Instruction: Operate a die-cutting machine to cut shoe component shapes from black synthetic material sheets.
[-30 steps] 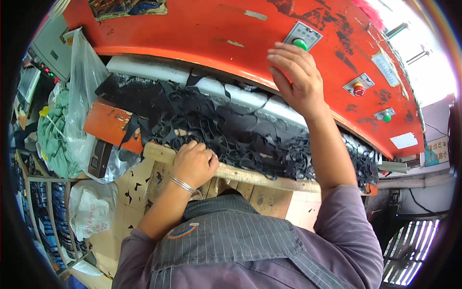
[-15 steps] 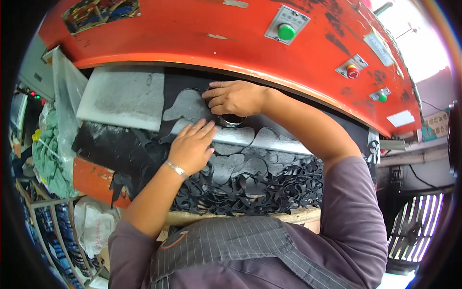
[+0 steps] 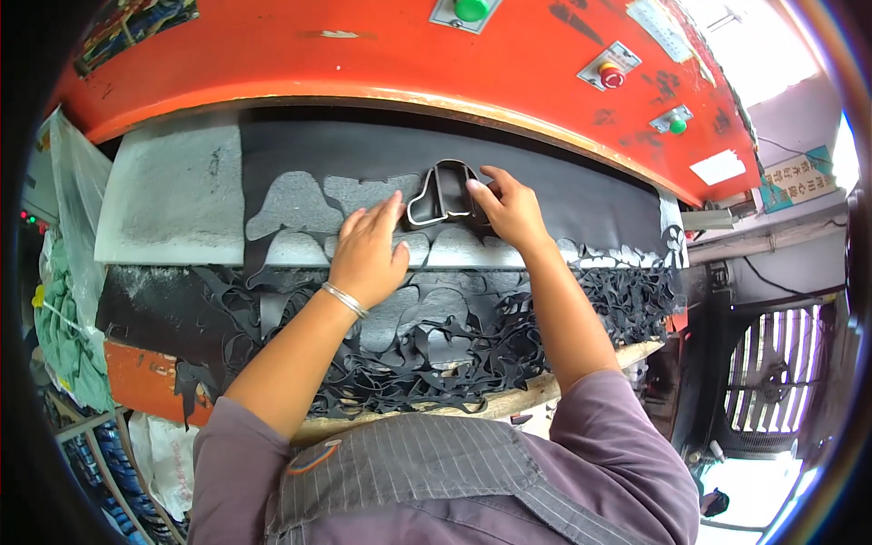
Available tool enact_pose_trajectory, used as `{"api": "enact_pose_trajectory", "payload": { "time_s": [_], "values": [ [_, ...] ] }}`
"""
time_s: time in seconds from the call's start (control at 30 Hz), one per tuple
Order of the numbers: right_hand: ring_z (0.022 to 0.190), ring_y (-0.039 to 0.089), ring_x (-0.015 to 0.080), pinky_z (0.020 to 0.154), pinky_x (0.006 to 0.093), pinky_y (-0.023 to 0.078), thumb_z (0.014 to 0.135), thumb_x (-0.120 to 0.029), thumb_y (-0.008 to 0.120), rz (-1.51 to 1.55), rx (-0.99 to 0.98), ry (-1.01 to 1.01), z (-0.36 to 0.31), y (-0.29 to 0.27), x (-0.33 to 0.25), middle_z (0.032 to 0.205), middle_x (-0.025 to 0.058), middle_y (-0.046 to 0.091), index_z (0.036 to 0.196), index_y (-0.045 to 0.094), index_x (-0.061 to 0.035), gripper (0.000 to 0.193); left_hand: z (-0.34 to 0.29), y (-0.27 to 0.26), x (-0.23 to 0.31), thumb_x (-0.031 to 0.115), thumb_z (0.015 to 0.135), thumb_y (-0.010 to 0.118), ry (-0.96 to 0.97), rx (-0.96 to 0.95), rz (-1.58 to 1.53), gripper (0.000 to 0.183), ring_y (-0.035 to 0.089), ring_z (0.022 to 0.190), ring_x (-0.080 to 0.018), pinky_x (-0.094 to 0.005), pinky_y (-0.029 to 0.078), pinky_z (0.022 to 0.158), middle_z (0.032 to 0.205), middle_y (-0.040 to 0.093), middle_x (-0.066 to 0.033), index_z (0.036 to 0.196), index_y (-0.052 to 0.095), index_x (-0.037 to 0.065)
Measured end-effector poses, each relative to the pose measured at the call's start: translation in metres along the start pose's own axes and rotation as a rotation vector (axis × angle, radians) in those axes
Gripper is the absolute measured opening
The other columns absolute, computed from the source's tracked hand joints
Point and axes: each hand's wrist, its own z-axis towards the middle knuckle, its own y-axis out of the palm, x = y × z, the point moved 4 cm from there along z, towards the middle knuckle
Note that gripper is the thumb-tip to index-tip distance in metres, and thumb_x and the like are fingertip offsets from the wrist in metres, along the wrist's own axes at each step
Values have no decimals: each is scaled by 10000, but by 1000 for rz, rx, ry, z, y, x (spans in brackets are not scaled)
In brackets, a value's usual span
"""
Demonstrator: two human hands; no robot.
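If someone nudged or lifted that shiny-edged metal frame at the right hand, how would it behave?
The metal frame looks stiff: its thin walls hold a crisp curved outline. It is probably light for its size, being open inside. Pushed, it would likely slide rather than roll, as its broad outline seems to sit flat on the black sheet.

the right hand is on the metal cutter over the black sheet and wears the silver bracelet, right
Not quite: the head view shows that the left hand wears the silver bracelet. The right hand is indeed on the metal cutter over the black sheet.
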Motion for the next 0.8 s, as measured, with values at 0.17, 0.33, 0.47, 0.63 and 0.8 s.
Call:
{"api": "enact_pose_trajectory", "payload": {
  "time_s": [0.17,0.33,0.47,0.63,0.8],
  "values": [
    [1242,486,322,1049,424,342,783,-352,747,-65,73,-293,-38,2,28,1296,160,574,1347,505,-75,673,0,-8,1,129,794,590,-1,-40,35,696,451,1292,-280,-443,250,1118,1339,554,-127,1426,325,1],
    [1214,516,336,1054,425,340,760,-397,735,-37,53,-321,-44,1,33,1326,159,556,1313,535,-76,670,1,-10,1,133,804,585,-9,-101,15,723,413,1326,-278,-435,219,1132,1387,512,-127,1449,284,10],
    [1179,543,340,1042,423,360,721,-445,732,-62,81,-352,-47,2,32,1303,149,575,1286,552,-68,703,-1,-16,5,123,818,570,-12,-150,14,710,385,1349,-279,-430,203,1138,1415,481,-132,1453,275,12],
    [1165,560,320,1033,412,371,715,-446,734,-59,75,-365,-45,6,32,1288,144,587,1263,565,-58,693,-3,-17,2,110,819,559,-6,-164,46,696,374,1359,-281,-427,199,1141,1416,480,-138,1449,281,9],
    [1163,567,294,1029,407,376,719,-448,729,-51,94,-403,-38,6,29,1281,144,590,1243,575,-55,674,3,-24,2,110,809,563,-12,-166,82,696,381,1356,-278,-424,205,1142,1400,498,-146,1441,293,4]
  ]
}}
